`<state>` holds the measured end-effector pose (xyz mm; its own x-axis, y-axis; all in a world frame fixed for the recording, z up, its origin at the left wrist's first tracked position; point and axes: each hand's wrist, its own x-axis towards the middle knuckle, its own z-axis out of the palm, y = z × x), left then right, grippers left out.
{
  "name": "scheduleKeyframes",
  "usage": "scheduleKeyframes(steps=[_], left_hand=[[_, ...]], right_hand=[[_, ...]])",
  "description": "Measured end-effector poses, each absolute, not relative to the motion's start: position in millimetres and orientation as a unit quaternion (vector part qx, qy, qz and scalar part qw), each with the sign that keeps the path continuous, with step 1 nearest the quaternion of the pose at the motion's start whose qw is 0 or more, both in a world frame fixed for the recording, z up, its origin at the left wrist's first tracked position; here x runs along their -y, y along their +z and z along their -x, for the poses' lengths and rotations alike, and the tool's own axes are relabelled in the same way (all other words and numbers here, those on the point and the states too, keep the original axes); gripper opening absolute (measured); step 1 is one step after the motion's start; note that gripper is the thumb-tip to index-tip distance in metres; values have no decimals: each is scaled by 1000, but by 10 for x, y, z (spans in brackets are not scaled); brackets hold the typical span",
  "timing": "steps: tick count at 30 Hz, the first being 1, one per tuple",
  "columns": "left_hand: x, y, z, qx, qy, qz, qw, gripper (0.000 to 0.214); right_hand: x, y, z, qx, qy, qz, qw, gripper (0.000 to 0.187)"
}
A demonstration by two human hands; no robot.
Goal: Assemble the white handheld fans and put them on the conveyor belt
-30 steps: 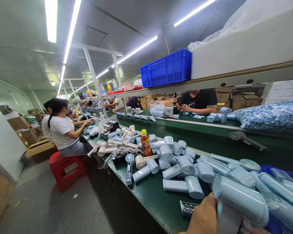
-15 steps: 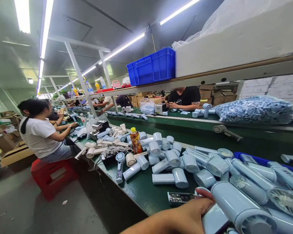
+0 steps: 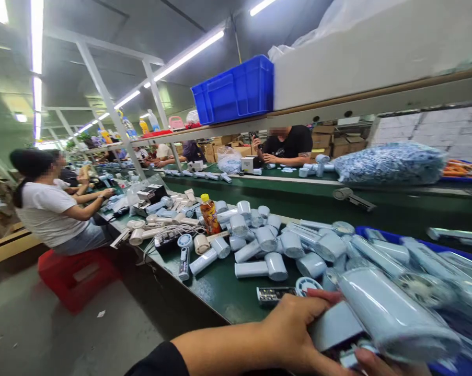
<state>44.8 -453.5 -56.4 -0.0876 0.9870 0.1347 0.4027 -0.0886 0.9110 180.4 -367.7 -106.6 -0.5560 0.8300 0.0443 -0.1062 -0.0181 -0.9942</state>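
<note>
My left hand [image 3: 294, 326] is closed round the handle of a light-blue handheld fan [image 3: 388, 316], whose round head points right. A strip of skin at the bottom edge, under the fan, looks like my right hand [image 3: 384, 365]; its fingers are hidden. Just beyond my left hand a small dark circuit board [image 3: 271, 295] lies on the green table [image 3: 223, 290]. A heap of several more light-blue fans [image 3: 298, 245] covers the table behind it.
An orange drink bottle [image 3: 209, 214] stands among fan parts and white cables. A person in a white shirt [image 3: 47, 211] sits on a red stool at the left. Another person [image 3: 286, 146] works across the bench. A blue crate [image 3: 236, 91] sits on the overhead shelf.
The view has swung right and down. My left hand has slid further onto the fan's handle, and more of my forearm shows. The circuit board now lies clear of my fingers.
</note>
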Motion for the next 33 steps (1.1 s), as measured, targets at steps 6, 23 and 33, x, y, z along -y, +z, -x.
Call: scheduleKeyframes(steps=[6,23,33], left_hand=[[4373,-421,-502,-626,436,-574,299,32],[4353,-398,-555,-548,512,-505,427,39],[4340,-454,-477,-599,498,-524,343,45]], right_hand=[[3645,-685,-1504,574,691,171,405,48],[3604,-625,-1790,833,358,228,356,36],[3554,-653,-1744,751,520,240,327,40]])
